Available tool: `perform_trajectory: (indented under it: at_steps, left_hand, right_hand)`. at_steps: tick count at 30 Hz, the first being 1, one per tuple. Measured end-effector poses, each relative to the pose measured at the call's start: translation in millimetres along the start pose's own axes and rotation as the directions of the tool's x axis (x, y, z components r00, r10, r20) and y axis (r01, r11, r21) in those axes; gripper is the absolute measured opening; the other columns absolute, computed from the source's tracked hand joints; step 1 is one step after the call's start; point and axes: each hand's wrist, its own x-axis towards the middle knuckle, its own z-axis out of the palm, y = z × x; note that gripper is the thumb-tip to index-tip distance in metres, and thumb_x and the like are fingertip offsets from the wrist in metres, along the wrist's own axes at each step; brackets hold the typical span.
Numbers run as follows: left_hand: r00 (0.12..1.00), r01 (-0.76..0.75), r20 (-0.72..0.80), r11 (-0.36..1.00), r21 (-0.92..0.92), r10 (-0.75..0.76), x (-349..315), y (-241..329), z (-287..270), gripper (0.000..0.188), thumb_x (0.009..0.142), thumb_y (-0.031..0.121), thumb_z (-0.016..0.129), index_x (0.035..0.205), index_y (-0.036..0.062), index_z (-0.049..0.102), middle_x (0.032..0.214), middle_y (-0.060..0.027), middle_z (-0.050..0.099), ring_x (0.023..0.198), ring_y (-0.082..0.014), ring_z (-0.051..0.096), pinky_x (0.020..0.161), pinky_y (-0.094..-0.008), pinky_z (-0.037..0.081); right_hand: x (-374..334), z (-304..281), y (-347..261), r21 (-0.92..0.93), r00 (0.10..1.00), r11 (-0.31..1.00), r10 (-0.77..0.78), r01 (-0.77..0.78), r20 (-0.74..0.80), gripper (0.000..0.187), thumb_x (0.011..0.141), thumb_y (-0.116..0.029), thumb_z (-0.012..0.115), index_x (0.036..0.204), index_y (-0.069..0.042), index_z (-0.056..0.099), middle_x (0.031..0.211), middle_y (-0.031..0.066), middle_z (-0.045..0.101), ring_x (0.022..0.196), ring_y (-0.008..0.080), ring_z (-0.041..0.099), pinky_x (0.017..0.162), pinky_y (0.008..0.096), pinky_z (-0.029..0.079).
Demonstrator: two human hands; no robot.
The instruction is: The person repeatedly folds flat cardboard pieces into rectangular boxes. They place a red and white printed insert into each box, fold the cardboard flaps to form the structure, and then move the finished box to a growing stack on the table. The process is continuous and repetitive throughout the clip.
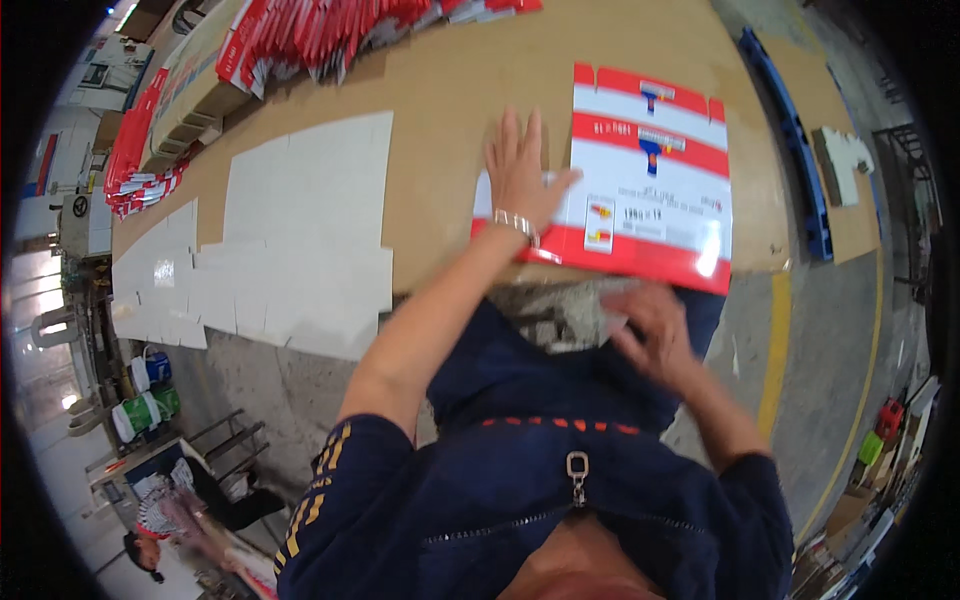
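A flat printed carton blank, red and white with blue motifs, lies on the cardboard-covered table at its near edge. My left hand rests flat with fingers spread, its palm on the blank's left part and its fingertips reaching onto the brown cardboard. My right hand hangs in front of the table edge, just below the blank and apart from it. Its fingers look partly bent but are smeared by motion, so whether anything is in them does not show.
White blank sheets lie to the left, some overhanging the near edge. Stacks of red-and-white folded cartons line the far left. A blue pallet stands on the right, beside a yellow floor line. Another person is at lower left.
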Motion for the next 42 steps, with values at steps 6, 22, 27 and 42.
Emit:
perform_trajectory:
  at_steps: [6,22,27,42]
  left_hand:
    - [0.936,0.07,0.308,0.766,-0.639,0.172,-119.2,56.3,2.9,0.092,0.088,0.033,0.069,0.152,-0.0019,0.012,0.158,-0.0259,0.012,0.148,-0.0356,0.011,0.118,-0.0417,0.017]
    - [0.824,0.513,-0.106,0.656,0.554,-0.556,-206.9,-97.7,-147.2,0.099,0.071,0.038,0.075,0.151,0.006,0.025,0.159,-0.0243,0.008,0.146,-0.0465,0.01,0.105,-0.0722,0.018]
    - [0.9,0.419,-0.119,0.756,0.503,-0.42,-233.3,-104.5,-156.2,0.086,0.07,0.017,0.073,0.146,0.0053,0.034,0.155,-0.0248,0.023,0.143,-0.0456,0.022,0.105,-0.0687,0.024]
    - [0.977,-0.134,-0.133,0.968,0.212,0.164,-210.3,5.7,-166.0,0.051,0.075,0.015,0.073,0.123,0.0057,0.059,0.128,-0.0183,0.058,0.122,-0.0331,0.055,0.103,-0.0447,0.045]
  right_hand:
    - [-51.0,40.2,-24.0,0.899,0.506,-0.012,0.823,-0.437,0.257,0.049,0.096,-0.025,0.06,0.136,-0.001,0.043,0.121,0.0117,0.06,0.108,0.0187,0.06,0.089,0.0318,0.049]
    - [433.2,-114.9,333.8,0.338,0.836,0.809,0.539,-0.481,-0.1,0.05,0.089,-0.021,0.069,0.136,-0.01,0.056,0.104,0.0062,0.071,0.082,0.0106,0.065,0.067,0.0284,0.053]
    - [479.7,-15.6,263.1,0.307,0.968,0.935,0.222,-0.177,-0.119,0.041,0.095,-0.024,0.059,0.132,-0.006,0.057,0.114,0.0184,0.068,0.102,0.0226,0.064,0.088,0.0379,0.05]
    - [130.1,73.6,-40.6,0.09,0.858,0.855,-0.513,0.51,0.009,0.022,0.079,-0.016,0.067,0.099,-0.006,0.067,0.098,0.0121,0.065,0.101,0.0268,0.061,0.098,0.0449,0.042]
